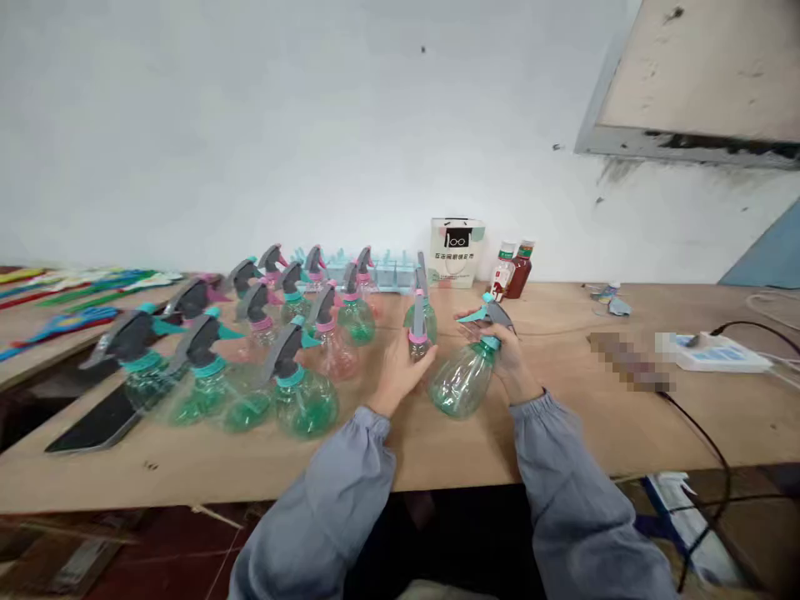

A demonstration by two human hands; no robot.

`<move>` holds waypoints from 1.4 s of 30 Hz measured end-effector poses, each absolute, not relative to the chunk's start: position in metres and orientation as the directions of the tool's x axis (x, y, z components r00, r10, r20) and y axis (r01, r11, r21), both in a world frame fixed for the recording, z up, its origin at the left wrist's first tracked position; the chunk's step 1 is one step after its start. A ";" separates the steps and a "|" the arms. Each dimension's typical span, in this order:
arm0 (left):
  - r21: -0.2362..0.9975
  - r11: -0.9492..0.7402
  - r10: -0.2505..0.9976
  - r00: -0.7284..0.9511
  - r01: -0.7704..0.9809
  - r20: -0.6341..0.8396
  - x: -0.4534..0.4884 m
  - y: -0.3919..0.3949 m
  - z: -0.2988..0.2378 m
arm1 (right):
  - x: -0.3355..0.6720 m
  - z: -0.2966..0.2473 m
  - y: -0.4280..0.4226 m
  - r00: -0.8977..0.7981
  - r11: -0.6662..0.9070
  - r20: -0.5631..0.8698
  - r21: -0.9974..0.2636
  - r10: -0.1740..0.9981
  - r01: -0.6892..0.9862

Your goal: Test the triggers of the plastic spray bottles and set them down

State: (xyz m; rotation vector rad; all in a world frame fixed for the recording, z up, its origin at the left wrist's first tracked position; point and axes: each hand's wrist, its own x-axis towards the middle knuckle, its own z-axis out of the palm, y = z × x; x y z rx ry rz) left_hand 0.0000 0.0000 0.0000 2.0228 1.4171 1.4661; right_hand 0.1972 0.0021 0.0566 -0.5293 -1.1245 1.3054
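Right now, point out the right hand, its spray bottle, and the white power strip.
Right hand (pixel 513 360): head view, base of thumb.
Spray bottle (pixel 461 383): head view, clear green body.
White power strip (pixel 718 357): head view, top face.

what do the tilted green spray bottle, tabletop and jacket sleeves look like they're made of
Tilted green spray bottle: probably thin, glossy plastic, see-through with bright highlights, though the look alone doesn't rule out glass.
Tabletop: likely wood or plywood, mostly matte, going by its tan-brown surface.
Jacket sleeves: fabric, fairly matte, with soft folds and gathered cuffs; the fibre can't be told.
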 end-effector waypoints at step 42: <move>0.692 -0.464 0.838 0.022 0.554 0.545 0.000 -0.003 0.004 | 0.200 0.050 -0.001 0.075 0.360 0.383 -0.761 0.921 -0.540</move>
